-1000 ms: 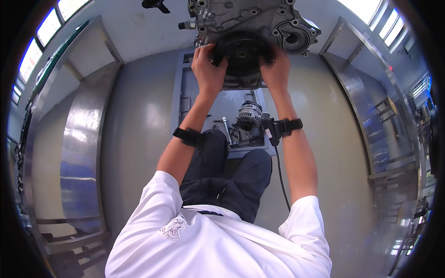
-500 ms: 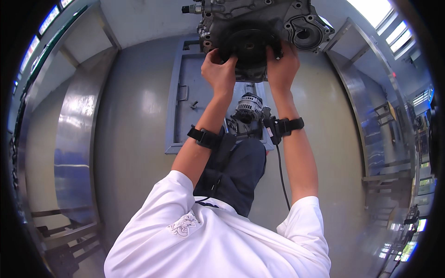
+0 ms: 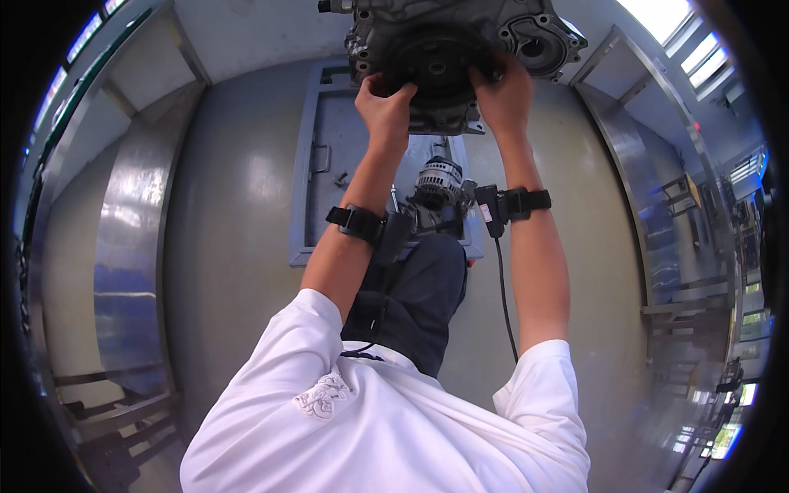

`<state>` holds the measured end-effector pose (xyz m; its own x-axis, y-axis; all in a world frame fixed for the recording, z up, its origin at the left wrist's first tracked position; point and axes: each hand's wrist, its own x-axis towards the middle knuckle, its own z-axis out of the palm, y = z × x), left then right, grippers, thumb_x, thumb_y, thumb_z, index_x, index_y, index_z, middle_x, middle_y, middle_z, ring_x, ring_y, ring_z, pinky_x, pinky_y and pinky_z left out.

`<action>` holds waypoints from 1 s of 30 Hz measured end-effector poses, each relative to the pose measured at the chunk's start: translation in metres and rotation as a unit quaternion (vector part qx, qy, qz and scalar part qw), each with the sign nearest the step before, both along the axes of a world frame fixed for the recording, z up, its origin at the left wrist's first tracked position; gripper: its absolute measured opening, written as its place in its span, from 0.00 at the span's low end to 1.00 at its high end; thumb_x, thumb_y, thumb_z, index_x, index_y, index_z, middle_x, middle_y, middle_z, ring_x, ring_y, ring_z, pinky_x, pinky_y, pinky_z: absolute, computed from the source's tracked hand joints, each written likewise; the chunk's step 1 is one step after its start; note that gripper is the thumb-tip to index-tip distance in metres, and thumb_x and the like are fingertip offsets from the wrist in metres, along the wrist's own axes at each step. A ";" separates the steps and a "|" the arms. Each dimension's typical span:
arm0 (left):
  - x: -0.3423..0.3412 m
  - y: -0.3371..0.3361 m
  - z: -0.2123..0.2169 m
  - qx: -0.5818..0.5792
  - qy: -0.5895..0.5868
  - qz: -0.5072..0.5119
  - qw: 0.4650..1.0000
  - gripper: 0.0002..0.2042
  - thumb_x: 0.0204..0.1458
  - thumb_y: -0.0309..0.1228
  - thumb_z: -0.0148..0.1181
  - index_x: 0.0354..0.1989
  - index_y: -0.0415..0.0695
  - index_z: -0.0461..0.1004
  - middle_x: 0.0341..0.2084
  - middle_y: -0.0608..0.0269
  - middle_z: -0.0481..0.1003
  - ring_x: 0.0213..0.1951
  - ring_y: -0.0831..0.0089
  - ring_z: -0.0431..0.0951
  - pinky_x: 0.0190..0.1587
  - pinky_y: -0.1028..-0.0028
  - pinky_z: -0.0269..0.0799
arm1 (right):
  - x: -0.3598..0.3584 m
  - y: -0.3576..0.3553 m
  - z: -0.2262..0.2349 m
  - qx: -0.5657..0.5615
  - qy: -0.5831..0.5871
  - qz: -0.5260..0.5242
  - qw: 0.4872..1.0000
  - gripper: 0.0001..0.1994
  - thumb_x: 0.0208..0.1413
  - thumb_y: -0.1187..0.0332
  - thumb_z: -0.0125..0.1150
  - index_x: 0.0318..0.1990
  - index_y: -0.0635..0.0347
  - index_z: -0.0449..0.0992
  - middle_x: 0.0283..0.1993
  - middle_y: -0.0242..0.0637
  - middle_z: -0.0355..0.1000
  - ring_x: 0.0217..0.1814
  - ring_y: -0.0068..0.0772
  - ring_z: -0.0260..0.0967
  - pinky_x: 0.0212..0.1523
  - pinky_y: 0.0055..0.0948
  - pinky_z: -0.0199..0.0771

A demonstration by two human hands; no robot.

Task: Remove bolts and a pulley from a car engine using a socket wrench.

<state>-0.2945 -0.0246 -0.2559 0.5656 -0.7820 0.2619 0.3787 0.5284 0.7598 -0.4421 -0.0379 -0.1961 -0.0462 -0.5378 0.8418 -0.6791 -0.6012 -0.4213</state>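
In front of me at the top of the view is a grey metal engine (image 3: pixel 366 49) with a black crankshaft pulley (image 3: pixel 437 69) on its face. My left hand (image 3: pixel 383 108) grips the pulley's lower left rim, thumb on the front and fingers curled behind. On the right side of the same rim, my right hand (image 3: pixel 504 94) is closed in a similar way, its thumb at the pulley's face. The fingertips of both hands are partly hidden by the dark pulley.
Below the engine lies a grey metal tray (image 3: pixel 301 172) holding an alternator (image 3: pixel 440 179), a bolt (image 3: pixel 340 178) and several dark parts. My knee is near its front edge. Metal benches (image 3: pixel 136 238) line both sides. A black cable (image 3: pixel 503 287) hangs from my right wristband (image 3: pixel 526 202).
The whole view has shifted slightly, with engine and tray now higher in the picture. My right hand has moved a little up along the pulley's rim. Both hands keep their grip.
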 end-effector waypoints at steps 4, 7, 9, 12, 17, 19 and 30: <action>-0.006 0.005 0.004 -0.019 0.055 -0.015 0.998 0.18 0.32 0.18 0.60 0.36 0.32 0.68 0.31 0.61 0.72 0.34 0.75 0.71 0.39 0.79 0.65 | -0.002 0.001 -0.005 0.002 0.007 -0.004 1.000 0.17 0.36 0.66 0.65 0.35 0.65 0.74 0.32 0.47 0.73 0.36 0.45 0.71 0.38 0.34 0.68; -0.001 0.002 -0.002 -0.020 0.026 -0.022 0.999 0.17 0.33 0.18 0.61 0.37 0.31 0.68 0.30 0.61 0.72 0.33 0.75 0.71 0.38 0.78 0.65 | -0.005 0.001 -0.020 0.010 0.021 -0.025 0.999 0.16 0.37 0.66 0.66 0.34 0.66 0.74 0.32 0.46 0.72 0.38 0.46 0.70 0.38 0.34 0.68; 0.012 -0.011 0.001 -0.050 -0.067 -0.034 0.996 0.18 0.36 0.17 0.60 0.39 0.30 0.67 0.32 0.58 0.72 0.34 0.74 0.72 0.39 0.78 0.66 | -0.004 -0.005 -0.017 -0.055 0.038 -0.032 0.997 0.16 0.40 0.66 0.65 0.36 0.66 0.73 0.34 0.45 0.72 0.38 0.44 0.70 0.39 0.33 0.69; 0.024 0.022 -0.010 -0.006 -0.127 -0.081 0.989 0.20 0.41 0.17 0.60 0.45 0.30 0.65 0.37 0.55 0.72 0.38 0.72 0.73 0.43 0.77 0.68 | -0.001 0.011 -0.048 -0.054 -0.057 0.070 0.994 0.14 0.43 0.71 0.61 0.38 0.66 0.70 0.36 0.46 0.68 0.39 0.47 0.67 0.37 0.36 0.68; 0.038 0.047 -0.049 0.043 -0.168 -0.113 0.978 0.17 0.46 0.21 0.57 0.46 0.33 0.65 0.38 0.58 0.71 0.41 0.72 0.72 0.45 0.75 0.68 | -0.006 0.063 -0.234 0.435 -0.036 0.127 0.891 0.13 0.46 0.69 0.59 0.39 0.66 0.72 0.38 0.41 0.72 0.41 0.35 0.71 0.45 0.29 0.68; 0.052 0.085 -0.071 0.144 -0.154 -0.169 0.963 0.14 0.49 0.23 0.56 0.44 0.35 0.67 0.37 0.61 0.72 0.40 0.73 0.72 0.45 0.74 0.68 | 0.011 0.058 -0.278 0.600 0.107 0.175 0.774 0.20 0.42 0.62 0.59 0.41 0.68 0.72 0.41 0.54 0.71 0.46 0.48 0.69 0.48 0.35 0.66; 0.136 0.203 -0.052 0.365 -0.299 -0.197 0.860 0.06 0.51 0.26 0.52 0.35 0.36 0.70 0.26 0.66 0.71 0.32 0.81 0.70 0.39 0.81 0.65 | 0.051 0.021 -0.393 0.676 0.492 0.089 0.542 0.27 0.47 0.63 0.50 0.57 0.61 0.61 0.57 0.46 0.62 0.59 0.37 0.61 0.59 0.47 0.51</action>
<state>-0.1587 0.1788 -0.3084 0.1534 -0.9616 -0.2274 -0.1544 -0.2507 0.9557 -0.3908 -0.0170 -0.5894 0.2209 -0.6163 -0.7559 -0.9566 -0.2881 -0.0446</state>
